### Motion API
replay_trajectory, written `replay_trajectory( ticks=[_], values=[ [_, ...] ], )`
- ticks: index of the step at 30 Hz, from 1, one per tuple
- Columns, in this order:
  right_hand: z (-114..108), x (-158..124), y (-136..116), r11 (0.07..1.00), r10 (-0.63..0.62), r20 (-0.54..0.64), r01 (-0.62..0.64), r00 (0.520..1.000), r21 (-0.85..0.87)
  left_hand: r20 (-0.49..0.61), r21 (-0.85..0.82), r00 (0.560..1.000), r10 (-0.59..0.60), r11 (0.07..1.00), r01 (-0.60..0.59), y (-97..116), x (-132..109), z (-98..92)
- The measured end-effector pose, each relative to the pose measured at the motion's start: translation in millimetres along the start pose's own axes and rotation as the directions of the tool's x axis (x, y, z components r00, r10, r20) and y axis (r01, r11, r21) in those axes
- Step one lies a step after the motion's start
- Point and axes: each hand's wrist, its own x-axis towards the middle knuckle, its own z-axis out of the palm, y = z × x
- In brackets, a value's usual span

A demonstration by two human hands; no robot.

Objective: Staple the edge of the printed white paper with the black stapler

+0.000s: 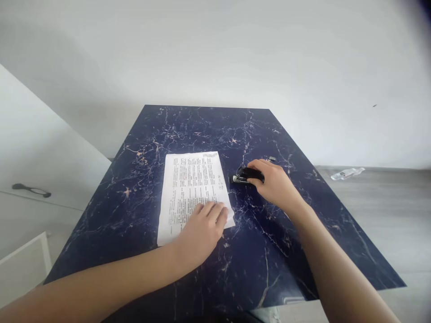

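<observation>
Printed white paper sheets (pixel 191 179) lie on the dark blue marbled table (pixel 195 130), their text running sideways to me. My left hand (pixel 204 229) rests on the lower right part of the paper with its fingers stretched out. To the right of the paper, my right hand (pixel 271 179) is closed around a black stapler (pixel 251 174). The stapler's front end points left toward the paper, a short gap away from its edge. My palm and fingers cover the stapler's rear.
A small greyish block (pixel 272 159) sits just beyond my right hand. White walls stand behind and to the left, the left one with a dark handle (pixel 31 190). On the floor at right lies a clear plastic item (pixel 347 173).
</observation>
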Motion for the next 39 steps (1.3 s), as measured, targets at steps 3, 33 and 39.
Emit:
replay_trajectory(
  ticks=[3, 33, 39],
  values=[
    [-2.5, -0.8, -1.1, 1.0, 0.02, 0.035, -0.019, 0.999, -0.025, -0.055, -0.053, 0.996, -0.066, 0.997, 0.063, -6.9, 0.5, -2.6],
    [0.2, -9.8, -33.2, 0.998, 0.039, -0.234, -0.028, 0.972, 0.051, -0.131, -0.022, 0.991, 0.001, 1.0, -0.004, 8.3, -0.2, -15.2],
    [22.1, -15.7, -73.4, 0.969, -0.045, -0.216, 0.095, 0.975, 0.23, -0.12, -0.046, 0.985, 0.123, 0.991, -0.13, 26.2, 0.3, -8.9]
  ],
)
